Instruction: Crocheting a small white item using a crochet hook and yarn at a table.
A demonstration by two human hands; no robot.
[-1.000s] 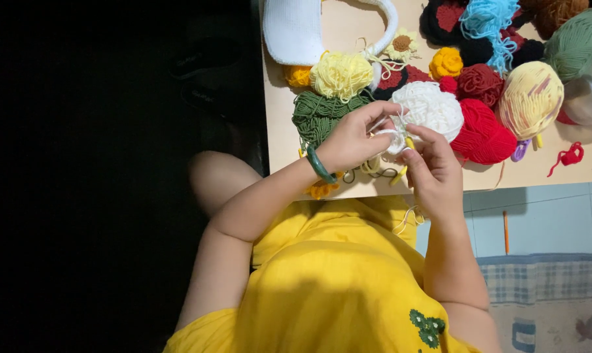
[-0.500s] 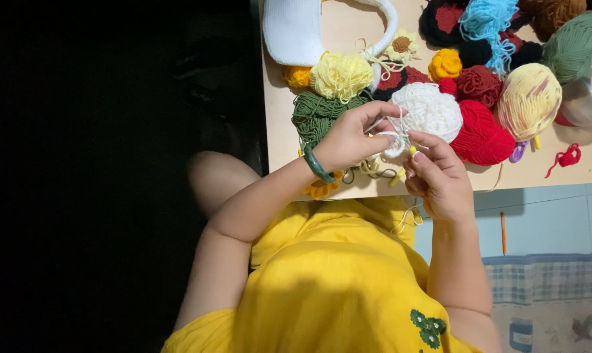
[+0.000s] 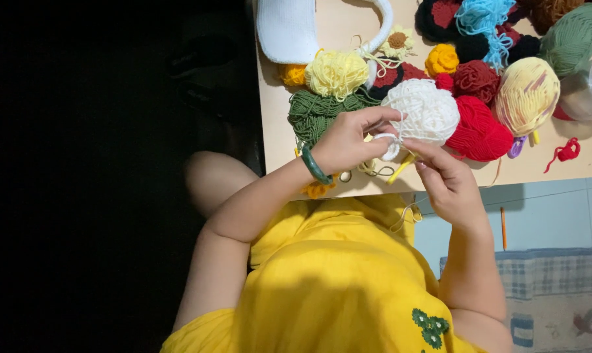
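- Two hands meet over the table edge (image 3: 270, 131): the left hand (image 3: 348, 140) pinches a small white crochet piece (image 3: 389, 145).
- The right hand (image 3: 443, 176) grips a yellow hook (image 3: 400, 168), close for stitching.
- White yarn ball (image 3: 427, 111) sits just behind, feeding thread.

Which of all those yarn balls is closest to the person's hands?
The white yarn ball, right above the hands; its strand runs to the left hand. The red and green balls flank it.
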